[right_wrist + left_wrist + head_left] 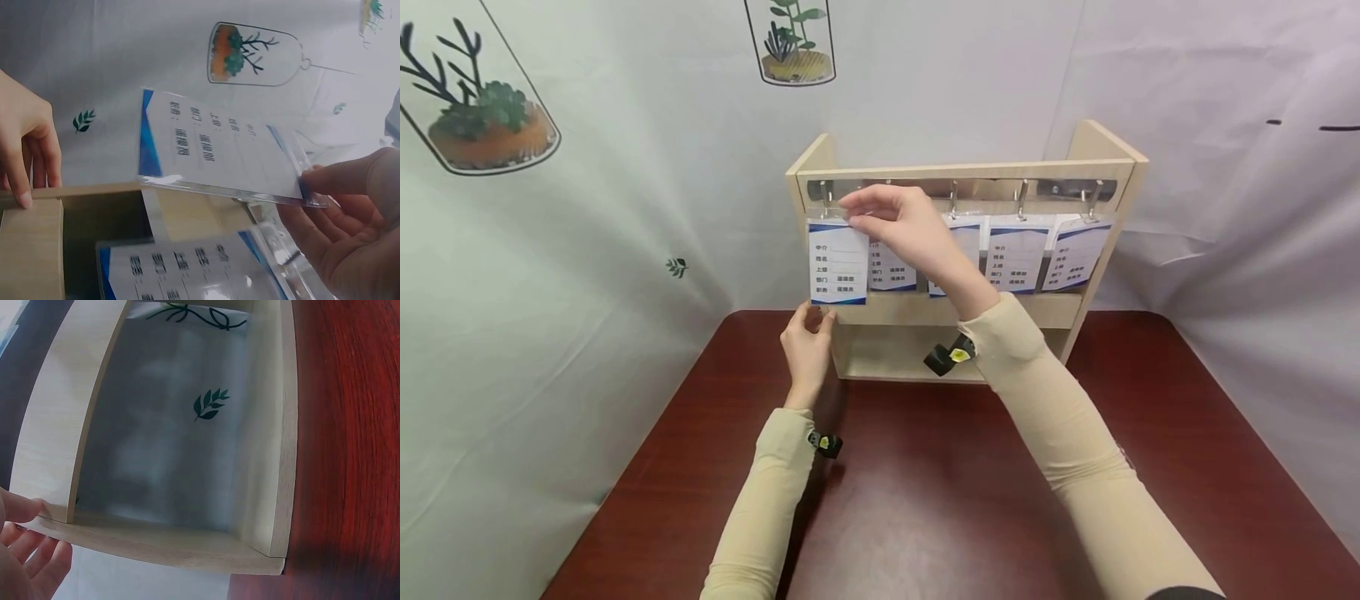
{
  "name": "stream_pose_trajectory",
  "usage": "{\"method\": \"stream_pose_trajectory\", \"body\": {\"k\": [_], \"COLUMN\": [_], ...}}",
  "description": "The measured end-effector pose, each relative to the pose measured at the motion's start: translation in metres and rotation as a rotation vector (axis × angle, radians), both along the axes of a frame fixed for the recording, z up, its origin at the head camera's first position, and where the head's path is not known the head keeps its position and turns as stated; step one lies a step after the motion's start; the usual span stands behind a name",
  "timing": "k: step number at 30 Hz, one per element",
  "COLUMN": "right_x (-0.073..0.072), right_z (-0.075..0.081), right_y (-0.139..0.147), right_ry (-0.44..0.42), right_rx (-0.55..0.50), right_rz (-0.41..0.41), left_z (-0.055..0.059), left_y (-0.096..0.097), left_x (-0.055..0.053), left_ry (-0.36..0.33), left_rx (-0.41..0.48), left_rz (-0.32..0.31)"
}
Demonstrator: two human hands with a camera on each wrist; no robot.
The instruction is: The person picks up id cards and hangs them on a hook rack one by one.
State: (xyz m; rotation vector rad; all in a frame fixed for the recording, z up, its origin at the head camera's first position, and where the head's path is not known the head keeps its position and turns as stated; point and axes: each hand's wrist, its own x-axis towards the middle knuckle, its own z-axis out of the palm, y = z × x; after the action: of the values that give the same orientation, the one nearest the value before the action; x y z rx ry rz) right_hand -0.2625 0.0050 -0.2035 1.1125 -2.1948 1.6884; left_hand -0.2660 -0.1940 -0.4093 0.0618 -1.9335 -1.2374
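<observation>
My right hand [921,237] pinches the top edge of a clear-sleeved name badge [838,265] with blue corners, in front of the leftmost hook [824,193]. Whether that hook passes through the badge's slot cannot be told. In the right wrist view the badge [206,144] stands out from the rack, thumb on one face and fingers behind. Lower down, my left hand [807,346] grips the left edge of a pale wooden rack [955,312]; in the left wrist view its thumb [22,507] lies on the front board, fingers curled round the side panel.
Several more badges [1017,250] hang from metal hooks [1022,198] along the rack's top board. The rack stands on a dark red table [925,467], against a pale curtain [640,183] with printed plants. Below the front board the rack has an open compartment [883,354].
</observation>
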Motion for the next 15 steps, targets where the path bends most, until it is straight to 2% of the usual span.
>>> {"method": "stream_pose_trajectory", "body": {"k": [11, 15], "right_x": [-0.002, -0.001], "right_z": [0.000, -0.002], "right_y": [-0.024, -0.029], "right_ry": [0.100, 0.107], "right_rx": [0.054, 0.086], "right_rz": [-0.131, -0.175], "left_z": [0.003, 0.002], "left_y": [0.000, 0.000], "left_x": [0.002, 0.002], "left_ry": [-0.029, -0.044], "left_rx": [-0.021, -0.023], "left_rz": [0.036, 0.038]}}
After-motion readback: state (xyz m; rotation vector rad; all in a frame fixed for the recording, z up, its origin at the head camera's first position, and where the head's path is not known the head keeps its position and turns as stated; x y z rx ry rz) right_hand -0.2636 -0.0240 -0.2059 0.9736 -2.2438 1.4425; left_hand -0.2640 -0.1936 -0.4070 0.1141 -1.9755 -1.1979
